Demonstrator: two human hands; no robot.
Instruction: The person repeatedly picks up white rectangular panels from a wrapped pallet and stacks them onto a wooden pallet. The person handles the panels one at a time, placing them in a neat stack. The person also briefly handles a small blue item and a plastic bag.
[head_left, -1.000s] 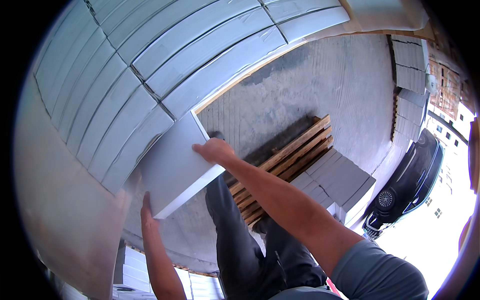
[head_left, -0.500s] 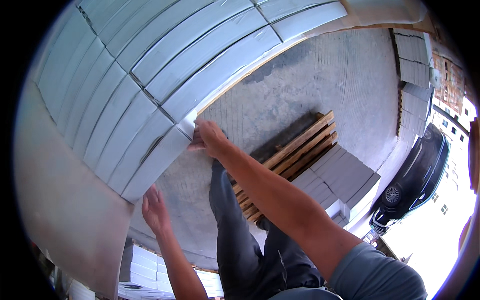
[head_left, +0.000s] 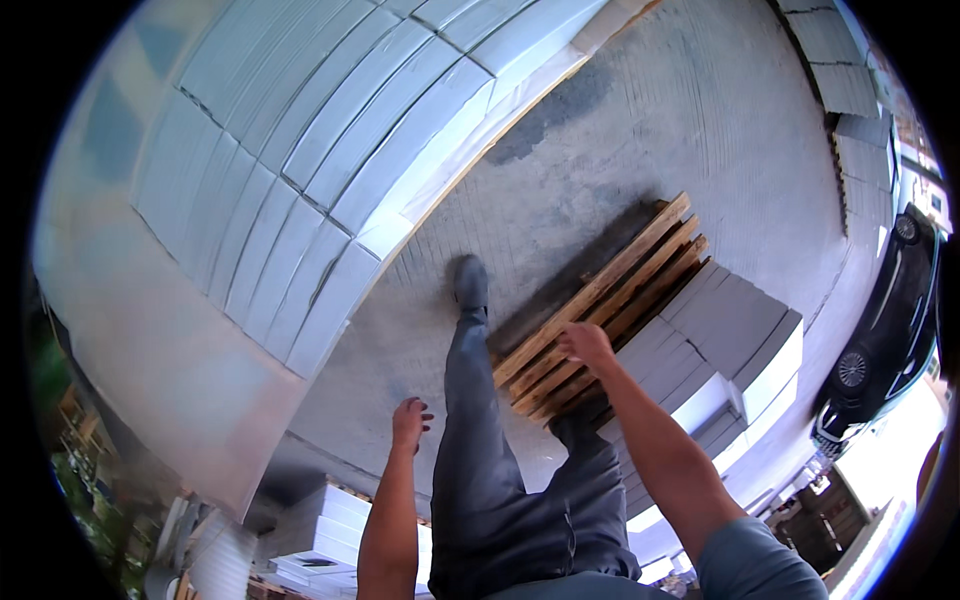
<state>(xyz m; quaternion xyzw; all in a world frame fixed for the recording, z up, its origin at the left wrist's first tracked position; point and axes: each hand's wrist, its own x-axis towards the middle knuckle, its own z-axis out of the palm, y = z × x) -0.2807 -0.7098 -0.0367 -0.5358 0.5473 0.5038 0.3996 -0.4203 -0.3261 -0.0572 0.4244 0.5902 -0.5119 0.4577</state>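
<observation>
A tall stack (head_left: 300, 190) of grey blocks is rising left of the pallet (head_left: 600, 300). More blocks (head_left: 730, 330) are lying just right of the pallet. The right hand (head_left: 585, 343) is hovering over the pallet, released, holding nothing. The left hand (head_left: 410, 420) is hanging left of the pallet, loose and bare, below the stack.

A dark car (head_left: 885, 330) stands on the grey pavement (head_left: 700, 130), well apart from the wooden pallet (head_left: 600, 300).
</observation>
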